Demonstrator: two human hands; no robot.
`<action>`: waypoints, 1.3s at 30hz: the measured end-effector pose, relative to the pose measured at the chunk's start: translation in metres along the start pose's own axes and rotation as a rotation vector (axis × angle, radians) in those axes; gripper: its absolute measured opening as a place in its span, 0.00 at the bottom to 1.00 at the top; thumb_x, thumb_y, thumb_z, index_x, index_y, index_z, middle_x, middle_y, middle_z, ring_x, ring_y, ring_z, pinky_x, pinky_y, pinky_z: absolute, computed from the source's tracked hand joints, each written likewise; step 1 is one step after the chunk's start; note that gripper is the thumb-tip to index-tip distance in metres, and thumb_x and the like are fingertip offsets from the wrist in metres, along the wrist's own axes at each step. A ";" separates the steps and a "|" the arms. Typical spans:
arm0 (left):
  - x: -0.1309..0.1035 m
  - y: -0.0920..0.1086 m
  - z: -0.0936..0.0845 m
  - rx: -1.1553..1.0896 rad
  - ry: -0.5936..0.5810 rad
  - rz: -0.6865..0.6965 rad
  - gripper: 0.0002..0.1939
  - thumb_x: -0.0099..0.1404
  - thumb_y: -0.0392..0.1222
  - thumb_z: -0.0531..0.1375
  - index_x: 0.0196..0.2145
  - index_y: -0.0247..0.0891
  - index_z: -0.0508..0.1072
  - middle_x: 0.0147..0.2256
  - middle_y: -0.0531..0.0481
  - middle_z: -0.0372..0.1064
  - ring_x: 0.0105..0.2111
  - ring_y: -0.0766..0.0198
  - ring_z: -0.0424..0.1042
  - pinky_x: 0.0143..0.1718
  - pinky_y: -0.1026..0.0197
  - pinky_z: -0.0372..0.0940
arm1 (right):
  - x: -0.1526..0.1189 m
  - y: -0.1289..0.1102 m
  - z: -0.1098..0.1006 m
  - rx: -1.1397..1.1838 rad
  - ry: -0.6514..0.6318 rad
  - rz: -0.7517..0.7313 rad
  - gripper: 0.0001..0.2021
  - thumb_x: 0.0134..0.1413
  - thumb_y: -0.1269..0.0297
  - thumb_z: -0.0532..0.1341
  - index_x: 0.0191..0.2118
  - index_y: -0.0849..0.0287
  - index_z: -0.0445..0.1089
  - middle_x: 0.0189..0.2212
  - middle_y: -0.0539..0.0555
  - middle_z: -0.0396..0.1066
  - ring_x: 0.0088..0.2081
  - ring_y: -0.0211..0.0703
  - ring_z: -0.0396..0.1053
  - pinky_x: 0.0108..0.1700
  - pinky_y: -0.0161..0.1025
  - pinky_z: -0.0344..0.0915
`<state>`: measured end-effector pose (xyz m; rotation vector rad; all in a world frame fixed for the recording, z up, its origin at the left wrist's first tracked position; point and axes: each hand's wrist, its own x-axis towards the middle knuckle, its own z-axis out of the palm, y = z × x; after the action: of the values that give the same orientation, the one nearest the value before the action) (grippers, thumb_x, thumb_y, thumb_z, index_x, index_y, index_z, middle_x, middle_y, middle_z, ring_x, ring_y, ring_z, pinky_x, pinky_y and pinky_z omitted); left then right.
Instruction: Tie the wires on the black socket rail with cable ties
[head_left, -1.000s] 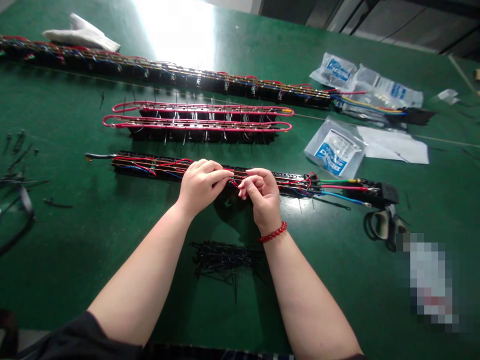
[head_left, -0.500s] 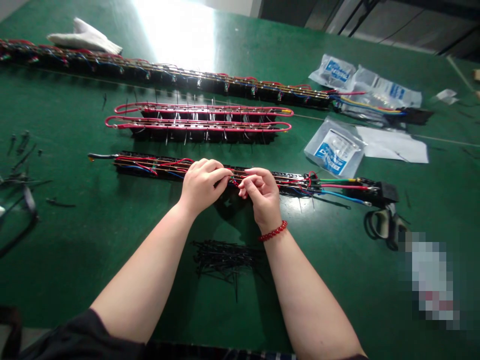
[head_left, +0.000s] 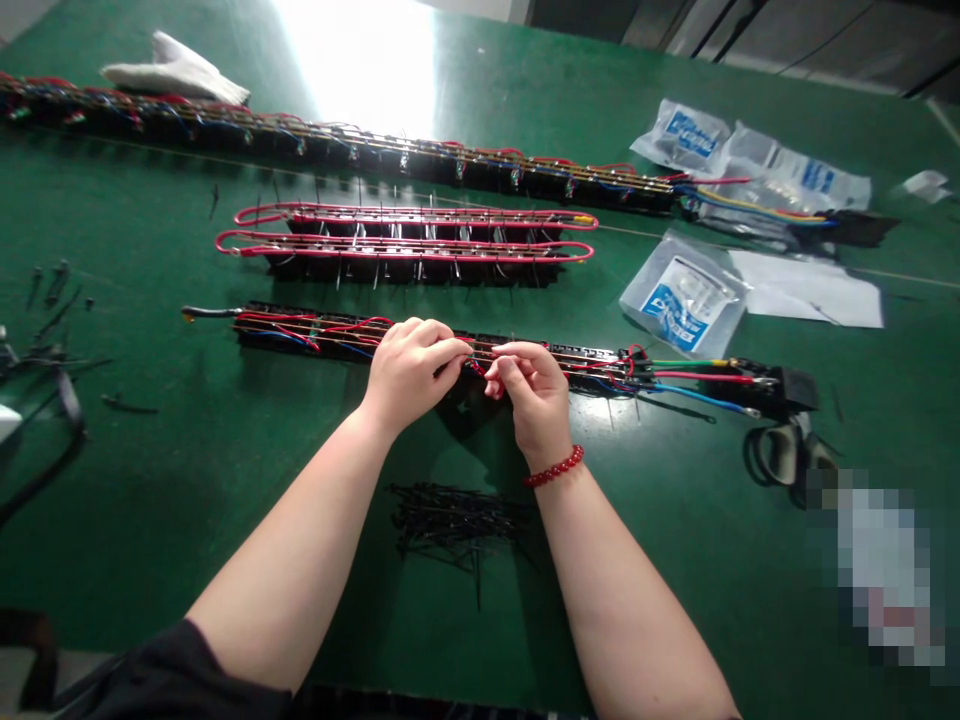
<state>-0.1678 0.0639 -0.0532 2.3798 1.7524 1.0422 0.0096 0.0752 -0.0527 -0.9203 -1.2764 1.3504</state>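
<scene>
A long black strip [head_left: 345, 335] with red, blue and brass-coloured wires lies crosswise in front of me. Over its middle, my left hand [head_left: 409, 375] rests with thumb and forefinger pinched together at the wires. Close to its right, my right hand [head_left: 538, 400], with a red bead bracelet [head_left: 555, 467] at the wrist, is closed in a pinch just above the strip. Whatever is between the fingers of either hand is too small to make out. A short red wire shows in the gap between the hands. Nearer to me lies a pile of black cable ties [head_left: 457, 520].
Beyond the strip sit red-looped wired pieces [head_left: 420, 248] and a longer wired strip [head_left: 337, 145]. Plastic packets [head_left: 682, 300] and white paper [head_left: 814, 290] lie right, above scissors [head_left: 784, 455]. Loose ties [head_left: 56, 350] are left; a white glove [head_left: 172, 75] is at the back.
The whole scene has shifted slightly right in view. Both hands stay at the same part of the strip, their fingers still pinched.
</scene>
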 end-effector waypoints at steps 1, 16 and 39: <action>0.000 0.000 0.000 -0.004 -0.006 -0.001 0.09 0.70 0.42 0.58 0.38 0.45 0.80 0.38 0.49 0.75 0.39 0.59 0.70 0.43 0.54 0.64 | 0.000 0.000 0.000 -0.007 0.007 0.002 0.09 0.58 0.54 0.66 0.40 0.52 0.73 0.25 0.44 0.71 0.24 0.32 0.67 0.28 0.33 0.66; 0.003 0.002 0.000 -0.079 0.055 -0.044 0.08 0.71 0.43 0.59 0.38 0.42 0.78 0.37 0.51 0.77 0.38 0.61 0.73 0.44 0.56 0.66 | -0.002 0.003 -0.003 0.043 -0.003 0.040 0.03 0.57 0.63 0.64 0.35 0.55 0.72 0.25 0.45 0.72 0.24 0.32 0.69 0.27 0.32 0.66; 0.001 0.001 -0.002 -0.027 0.121 -0.090 0.10 0.70 0.35 0.53 0.42 0.41 0.74 0.44 0.46 0.76 0.47 0.56 0.72 0.53 0.51 0.65 | -0.003 0.004 -0.001 -0.048 0.097 -0.114 0.06 0.64 0.57 0.61 0.40 0.52 0.66 0.30 0.46 0.75 0.28 0.33 0.74 0.28 0.32 0.69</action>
<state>-0.1681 0.0635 -0.0506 2.2435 1.8504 1.2131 0.0102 0.0730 -0.0569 -0.9207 -1.2719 1.1774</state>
